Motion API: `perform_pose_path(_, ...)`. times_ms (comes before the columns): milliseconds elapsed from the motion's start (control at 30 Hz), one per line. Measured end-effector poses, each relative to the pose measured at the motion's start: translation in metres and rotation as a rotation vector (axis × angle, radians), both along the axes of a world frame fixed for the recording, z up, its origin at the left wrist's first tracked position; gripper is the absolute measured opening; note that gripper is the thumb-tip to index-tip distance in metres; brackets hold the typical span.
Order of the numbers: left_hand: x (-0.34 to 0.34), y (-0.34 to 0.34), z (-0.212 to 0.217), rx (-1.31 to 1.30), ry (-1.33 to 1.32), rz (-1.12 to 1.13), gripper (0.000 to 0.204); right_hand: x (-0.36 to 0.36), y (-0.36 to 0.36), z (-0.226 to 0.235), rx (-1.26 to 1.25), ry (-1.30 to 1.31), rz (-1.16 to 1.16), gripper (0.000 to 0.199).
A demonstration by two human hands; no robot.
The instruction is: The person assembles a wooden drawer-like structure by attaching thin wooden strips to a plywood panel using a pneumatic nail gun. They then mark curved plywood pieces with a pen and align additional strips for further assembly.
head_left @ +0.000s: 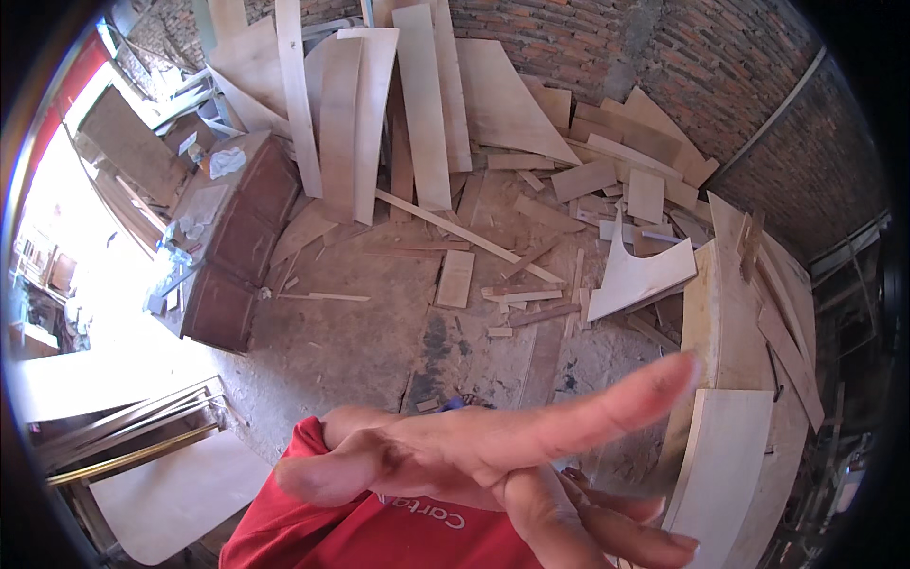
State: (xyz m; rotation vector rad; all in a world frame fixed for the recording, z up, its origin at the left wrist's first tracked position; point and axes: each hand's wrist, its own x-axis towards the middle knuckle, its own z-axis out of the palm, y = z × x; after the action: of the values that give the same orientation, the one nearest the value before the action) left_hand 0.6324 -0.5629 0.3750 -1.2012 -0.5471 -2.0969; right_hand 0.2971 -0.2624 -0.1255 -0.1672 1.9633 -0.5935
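My left hand (483,450) is raised close in front of my body. It is large in view, at the lower middle. One finger stretches out to the right, while the others spread or bend downward below it. Nothing shows between the fingers, so the hand looks open and holds nothing. It is nearest to my red shirt (313,531), whose sleeve edge lies by the wrist. My right hand cannot be made out. Beyond the fingers, on the right, a pale board (725,474) lies on a larger wooden panel (730,313).
Tall plywood strips (422,104) lean at the back by a brick wall (730,66). Offcuts (583,180) and a curved-cut white panel (649,270) litter the concrete floor (351,332). A brown cabinet (237,237) stands left; a pale panel (180,493) lies lower left.
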Motion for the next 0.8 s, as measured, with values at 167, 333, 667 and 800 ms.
perform_pose_path(167, -0.018, -0.041, 0.019, -0.068, -0.128, 0.172, 0.115, 0.001, 0.020, -0.011, 0.017, 0.037, -0.004, 0.042)
perform_pose_path(333, -0.005, -0.064, 0.025, -0.033, -0.211, 0.165, 0.103, -0.013, 0.011, -0.012, -0.015, 0.137, 0.126, 0.039)
perform_pose_path(667, -0.116, -0.049, 0.008, 0.030, -0.247, -0.004, 0.080, 0.069, 0.095, 0.030, 0.064, 0.231, -0.345, 0.045)
perform_pose_path(800, -0.131, -0.037, 0.022, 0.031, -0.315, 0.075, 0.071, 0.096, 0.132, 0.019, 0.078, 0.186, -0.432, 0.043)
